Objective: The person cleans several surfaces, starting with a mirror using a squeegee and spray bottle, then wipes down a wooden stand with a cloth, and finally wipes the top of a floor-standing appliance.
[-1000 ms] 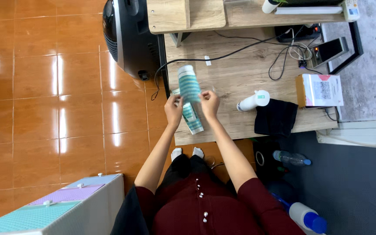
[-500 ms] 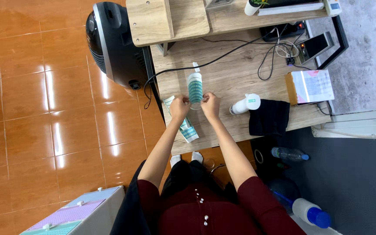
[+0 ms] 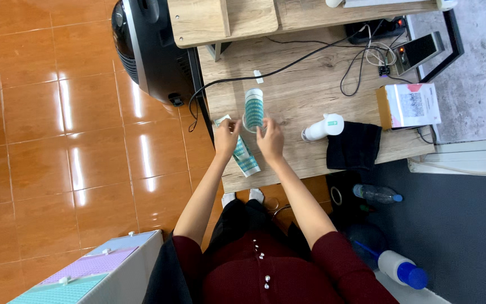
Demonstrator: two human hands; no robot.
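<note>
Cup stack (image 3: 253, 108) was gripped upright by both hands: left (image 3: 226, 138), right (image 3: 270, 141). Second stack (image 3: 244, 155) lay on desk (image 3: 310, 90), not yet handled.

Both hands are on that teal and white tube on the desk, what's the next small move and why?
Probably steady the tube with the right hand while the left hand draws the matching carton closer, since the carton lies flat under the left hand.
</note>
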